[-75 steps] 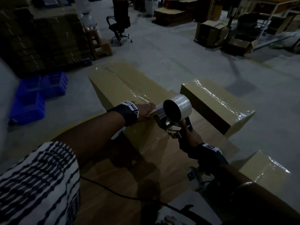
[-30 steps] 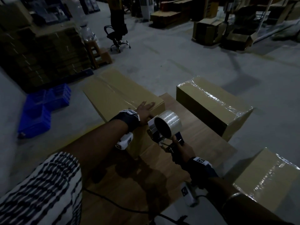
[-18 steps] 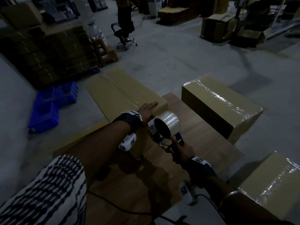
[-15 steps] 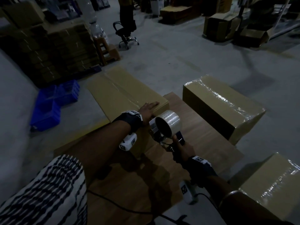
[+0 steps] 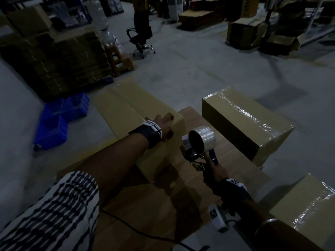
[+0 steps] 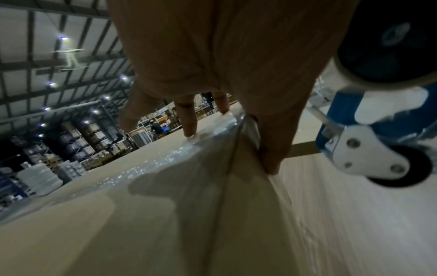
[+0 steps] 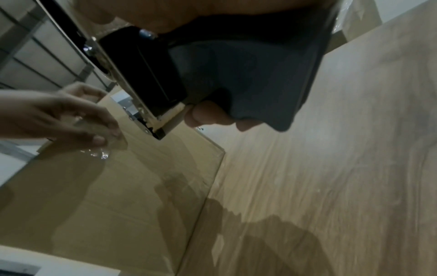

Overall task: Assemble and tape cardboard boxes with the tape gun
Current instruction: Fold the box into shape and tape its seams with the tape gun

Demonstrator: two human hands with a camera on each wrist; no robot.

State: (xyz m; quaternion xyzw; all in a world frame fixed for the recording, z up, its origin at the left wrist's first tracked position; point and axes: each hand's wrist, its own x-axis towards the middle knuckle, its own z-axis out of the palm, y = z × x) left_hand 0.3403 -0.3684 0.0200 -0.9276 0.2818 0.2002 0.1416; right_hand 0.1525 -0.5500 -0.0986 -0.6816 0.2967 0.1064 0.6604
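A long cardboard box [image 5: 134, 109] lies on the wooden table [image 5: 235, 160], a clear tape strip running along its top seam. My left hand [image 5: 165, 122] rests on the box's near end. In the left wrist view its straight fingers [image 6: 189, 128] press the tape on top of the box [image 6: 118, 224], and the thumb presses the tape end onto the end face. My right hand [image 5: 211, 169] grips the handle of the tape gun [image 5: 202, 140], which is held off the box, to the right of its near end. The right wrist view shows the tape gun [image 7: 236, 74] close above the box corner [image 7: 118, 196].
Two taped boxes stand to the right, one [image 5: 250, 122] beyond the table edge and one [image 5: 311, 211] by my right forearm. Blue crates [image 5: 58, 116] and stacked flat cardboard [image 5: 59, 60] are on the left. A chair [image 5: 141, 38] stands further back. A cable [image 5: 136, 230] crosses the near table.
The tape gun came down off the box top past its near end and now hangs free to the right. My left hand stayed pressing on the box's near edge.
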